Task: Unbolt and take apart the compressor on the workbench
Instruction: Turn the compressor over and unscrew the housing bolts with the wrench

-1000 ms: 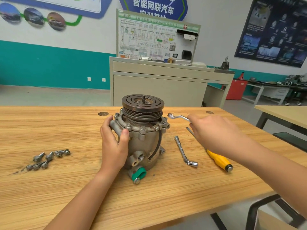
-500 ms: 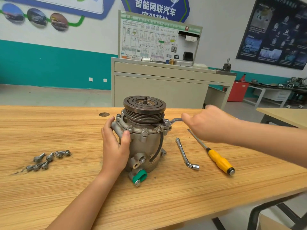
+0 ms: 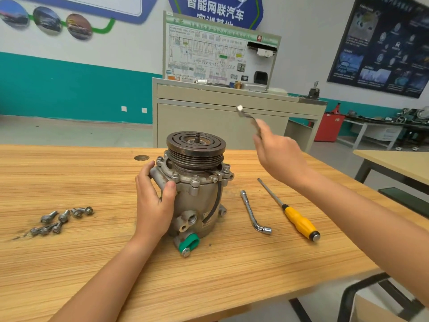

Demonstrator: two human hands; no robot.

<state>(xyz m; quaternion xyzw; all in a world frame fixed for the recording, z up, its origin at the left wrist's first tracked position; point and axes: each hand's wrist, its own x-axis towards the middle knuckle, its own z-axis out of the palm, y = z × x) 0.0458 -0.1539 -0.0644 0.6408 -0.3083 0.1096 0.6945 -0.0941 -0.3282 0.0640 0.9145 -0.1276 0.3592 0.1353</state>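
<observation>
As it stands on the table [image 3: 69, 275], compressor [image 3: 197, 196]: upright, pulley up, so the flange bolts [image 3: 195, 178] face you.
Left hand [image 3: 153, 205]: your fingers wrap the housing flange, bracing it against turning.
Right hand [image 3: 278, 156]: your fingers grip the offset wrench [image 3: 247, 117], raised clear of the bolts, likely for repositioning.
Loose bolts [image 3: 60, 220]: grouped at left, out of your way.

Grey compressor [image 3: 197, 189] upright on workbench [image 3: 232, 275], pulley up
</observation>
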